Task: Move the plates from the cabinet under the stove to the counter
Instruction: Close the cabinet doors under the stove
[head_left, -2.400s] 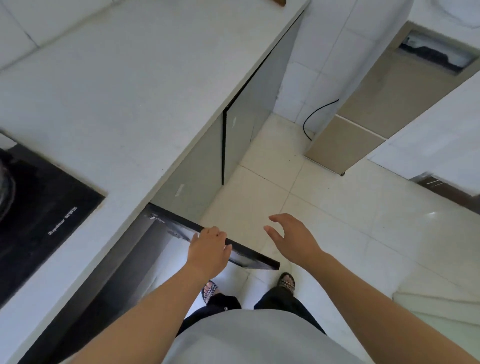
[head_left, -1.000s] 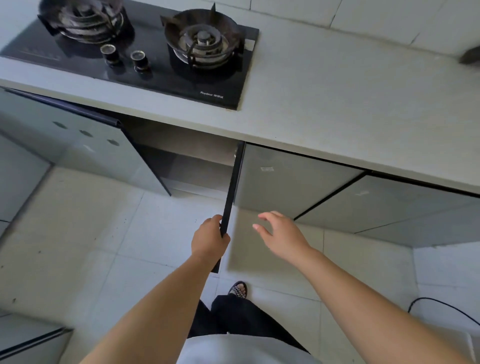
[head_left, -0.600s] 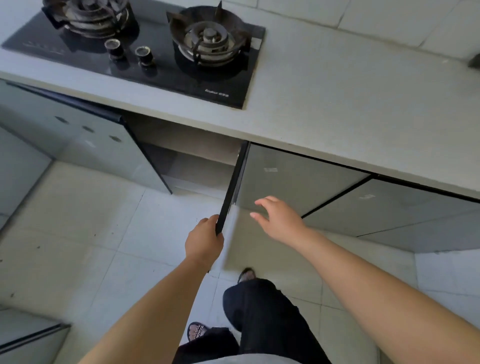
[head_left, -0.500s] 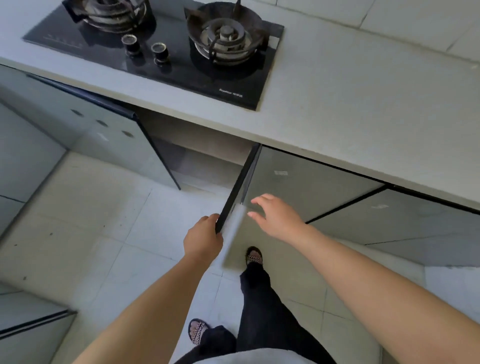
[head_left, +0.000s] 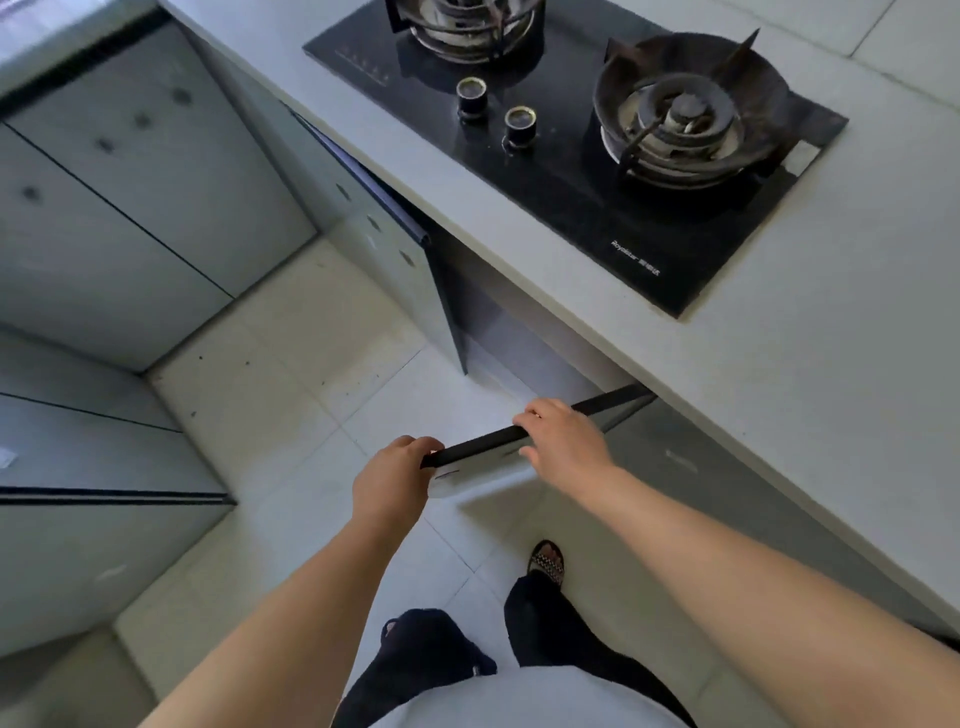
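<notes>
1. The table (head_left: 779, 389) runs pale and bare along my right, with the stove (head_left: 571, 171) set into it. That bare stretch is where the plates must end up.
2. The cabinet (head_left: 498, 332) under the stove gapes dark between its two doors. I see no plates from up here, because the table's edge hides the inside. I judge they sit within.
3. The step in hand is opening up. The left door (head_left: 395, 249) stands swung wide, and the right door (head_left: 483, 440) is out from the front, its dark top edge running toward me.
4. My left grip (head_left: 392, 480) is curled round that door's outer corner. My right grip (head_left: 566, 441) sits further in, fingers hooked over the top edge and thumb on the near side. Both arms reach forward, nearly straight.
5. The next move, I judge, is to swing this door fully aside, let go, crouch and reach in.
</notes>
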